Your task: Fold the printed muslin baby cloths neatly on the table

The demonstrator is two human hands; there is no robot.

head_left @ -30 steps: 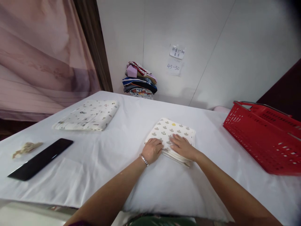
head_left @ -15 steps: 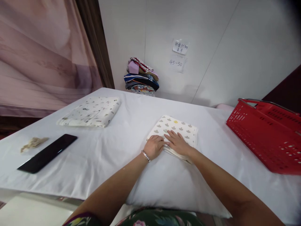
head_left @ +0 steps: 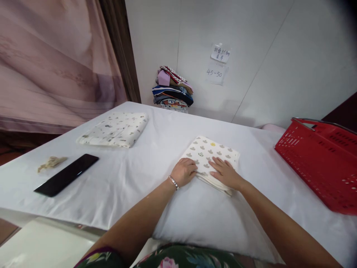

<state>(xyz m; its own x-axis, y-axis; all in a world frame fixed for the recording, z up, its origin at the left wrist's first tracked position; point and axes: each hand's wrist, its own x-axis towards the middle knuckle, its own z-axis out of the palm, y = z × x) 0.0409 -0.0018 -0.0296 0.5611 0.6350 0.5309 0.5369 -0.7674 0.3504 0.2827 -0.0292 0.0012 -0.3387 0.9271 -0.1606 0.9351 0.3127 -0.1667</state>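
The empty right hand (head_left: 228, 175), flat on the cloth (head_left: 206, 150), has parted from the curled left hand (head_left: 184, 172), whose hold is unclear.

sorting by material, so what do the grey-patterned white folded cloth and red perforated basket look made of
Grey-patterned white folded cloth: matte fabric, perhaps cotton, judging by its soft, layered edges. Red perforated basket: probably smooth moulded plastic, given its uniform colour and regular openings.
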